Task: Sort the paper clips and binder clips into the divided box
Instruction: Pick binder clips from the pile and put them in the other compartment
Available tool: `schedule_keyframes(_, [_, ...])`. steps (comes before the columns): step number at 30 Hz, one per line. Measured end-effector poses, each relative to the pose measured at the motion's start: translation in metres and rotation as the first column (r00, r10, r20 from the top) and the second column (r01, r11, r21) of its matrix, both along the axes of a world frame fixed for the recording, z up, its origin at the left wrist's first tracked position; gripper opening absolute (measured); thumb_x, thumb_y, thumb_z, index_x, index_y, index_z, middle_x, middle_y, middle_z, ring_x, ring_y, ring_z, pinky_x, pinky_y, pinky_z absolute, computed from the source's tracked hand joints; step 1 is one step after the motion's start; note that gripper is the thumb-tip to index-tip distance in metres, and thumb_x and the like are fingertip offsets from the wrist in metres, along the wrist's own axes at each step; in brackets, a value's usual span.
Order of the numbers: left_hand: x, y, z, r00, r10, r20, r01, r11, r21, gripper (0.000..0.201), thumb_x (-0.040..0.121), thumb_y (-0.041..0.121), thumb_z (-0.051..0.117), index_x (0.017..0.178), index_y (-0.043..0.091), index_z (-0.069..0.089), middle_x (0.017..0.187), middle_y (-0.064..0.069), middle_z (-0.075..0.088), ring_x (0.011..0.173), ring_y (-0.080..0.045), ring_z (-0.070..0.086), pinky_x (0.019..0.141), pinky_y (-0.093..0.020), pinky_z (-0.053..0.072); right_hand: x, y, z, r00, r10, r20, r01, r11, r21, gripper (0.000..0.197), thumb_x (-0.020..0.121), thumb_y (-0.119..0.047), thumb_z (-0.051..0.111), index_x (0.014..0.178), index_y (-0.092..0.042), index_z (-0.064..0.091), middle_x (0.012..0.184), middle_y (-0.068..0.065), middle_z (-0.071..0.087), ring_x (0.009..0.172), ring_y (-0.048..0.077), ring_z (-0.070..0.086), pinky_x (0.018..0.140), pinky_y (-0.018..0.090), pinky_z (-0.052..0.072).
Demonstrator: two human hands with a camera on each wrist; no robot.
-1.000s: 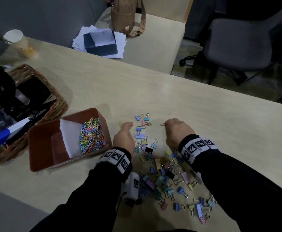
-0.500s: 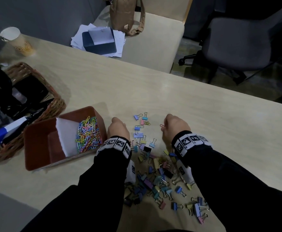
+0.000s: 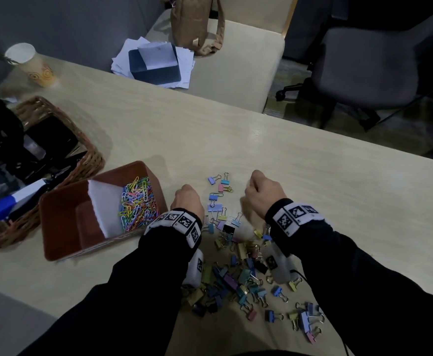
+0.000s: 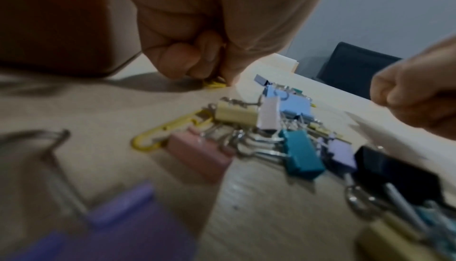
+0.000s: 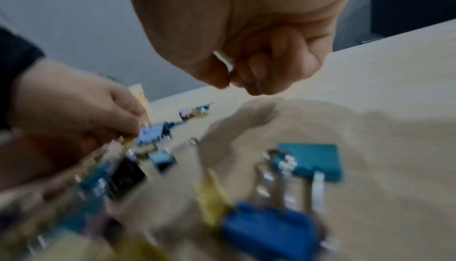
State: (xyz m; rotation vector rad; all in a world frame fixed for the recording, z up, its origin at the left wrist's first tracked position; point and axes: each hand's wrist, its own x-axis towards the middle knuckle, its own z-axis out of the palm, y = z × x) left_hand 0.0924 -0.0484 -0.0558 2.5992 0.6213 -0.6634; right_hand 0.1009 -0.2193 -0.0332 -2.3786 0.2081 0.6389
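A brown divided box (image 3: 63,222) stands at the left, with coloured paper clips (image 3: 138,201) heaped in its right compartment behind a white divider. My left hand (image 3: 187,199) is just right of the box. In the left wrist view its fingertips (image 4: 229,77) pinch a yellow paper clip (image 4: 214,85) against the table. A second yellow paper clip (image 4: 162,132) lies beside a pink binder clip. My right hand (image 3: 261,194) hovers, blurred, with fingers curled. In the right wrist view its thumb and finger (image 5: 256,74) pinch a thin pale sliver, seemingly a paper clip. Binder clips (image 3: 236,278) lie scattered between my forearms.
A wicker basket (image 3: 87,160) with dark items and a marker sits left of the box. A paper cup (image 3: 30,65) stands far left. Beyond the table's far edge a chair holds papers and a brown bag (image 3: 195,21). An office chair stands at the right.
My left hand moved left onto the yellow paper clip by the box. The small clip that lay at my right fingertips is off the table, and that hand is now moving and blurred.
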Motion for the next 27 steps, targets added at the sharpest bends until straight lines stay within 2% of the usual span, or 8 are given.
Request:
schedule_keyframes(3, [-0.012,0.008,0.009,0.997,-0.008,0.079,0.010,1.000,-0.027,0.018,0.092,0.003,0.042,0.111,0.003,0.043,0.101,-0.019,0.061,0.090,-0.037,0.060,0.070,-0.038,0.045,0.004,0.000,0.001,0.997,-0.062,0.049,0.056,0.992,0.114,0.007,0.090,-0.010,0.042,0.089,-0.016,0.045,0.081,0.015,0.062,0.068,0.025,0.053,0.057,0.027,0.041])
schedule_keyframes(6, [-0.021,0.012,0.014,0.996,-0.049,0.076,0.047,0.998,0.028,0.016,0.096,0.007,0.039,0.112,0.007,0.038,0.094,-0.016,0.063,0.079,-0.032,0.057,0.064,-0.036,0.042,0.005,0.004,-0.002,0.999,-0.032,-0.015,0.034,0.992,0.126,0.032,0.087,0.000,0.039,0.106,-0.024,0.050,0.085,0.011,0.066,0.076,0.026,0.061,0.069,0.033,0.051])
schedule_keyframes(9, [-0.023,0.013,0.011,0.995,-0.103,0.014,0.101,0.990,0.094,0.011,0.098,0.009,0.038,0.109,0.009,0.036,0.092,-0.013,0.063,0.073,-0.027,0.050,0.063,-0.036,0.039,0.002,0.014,-0.005,0.988,0.146,-0.058,-0.147,0.989,-0.020,0.045,0.088,0.003,0.042,0.118,-0.029,0.052,0.104,0.005,0.064,0.086,0.022,0.063,0.069,0.030,0.053])
schedule_keyframes(12, [-0.024,0.012,0.007,0.990,-0.141,0.021,0.138,0.984,0.110,0.007,0.099,0.009,0.039,0.105,0.007,0.043,0.083,-0.009,0.060,0.069,-0.024,0.049,0.060,-0.035,0.036,-0.003,0.019,-0.004,0.937,0.350,-0.014,-0.347,0.922,-0.171,0.044,0.093,-0.007,0.046,0.131,-0.027,0.049,0.122,0.005,0.058,0.106,0.024,0.058,0.084,0.031,0.048])
schedule_keyframes(15, [-0.023,0.011,0.007,0.993,-0.118,-0.007,0.118,0.990,0.074,0.010,0.097,0.010,0.042,0.104,0.003,0.045,0.092,-0.014,0.064,0.075,-0.030,0.055,0.062,-0.034,0.040,-0.009,0.021,-0.002,0.896,0.442,-0.034,-0.435,0.863,-0.257,0.052,0.092,-0.012,0.047,0.141,-0.028,0.038,0.122,0.006,0.054,0.110,0.026,0.056,0.090,0.036,0.049])
schedule_keyframes(20, [-0.019,0.007,0.013,0.994,-0.053,-0.098,0.053,0.999,-0.009,0.018,0.092,0.015,0.049,0.103,0.002,0.046,0.103,-0.019,0.062,0.095,-0.035,0.060,0.068,-0.031,0.039,-0.013,0.019,0.002,0.848,0.526,-0.060,-0.510,0.781,-0.361,0.057,0.093,-0.018,0.042,0.147,-0.028,0.026,0.117,0.008,0.055,0.102,0.028,0.059,0.079,0.037,0.051])
schedule_keyframes(24, [-0.018,0.009,0.012,0.991,-0.024,-0.135,0.016,0.998,-0.058,0.016,0.095,0.022,0.043,0.096,0.005,0.043,0.107,-0.019,0.060,0.085,-0.031,0.051,0.070,-0.032,0.037,-0.022,0.003,0.003,0.880,0.474,-0.009,-0.445,0.820,-0.360,0.046,0.094,-0.020,0.037,0.140,-0.020,0.036,0.114,0.007,0.057,0.098,0.028,0.061,0.079,0.036,0.050])
schedule_keyframes(27, [-0.020,0.012,0.011,0.991,-0.091,-0.103,0.082,0.993,-0.089,0.026,0.098,0.021,0.035,0.104,0.004,0.053,0.113,-0.020,0.058,0.103,-0.034,0.055,0.083,-0.035,0.043,-0.027,0.002,0.004,0.918,0.388,0.080,-0.343,0.878,-0.333,0.024,0.095,-0.019,0.035,0.107,-0.016,0.055,0.100,0.004,0.058,0.089,0.027,0.061,0.072,0.031,0.047])
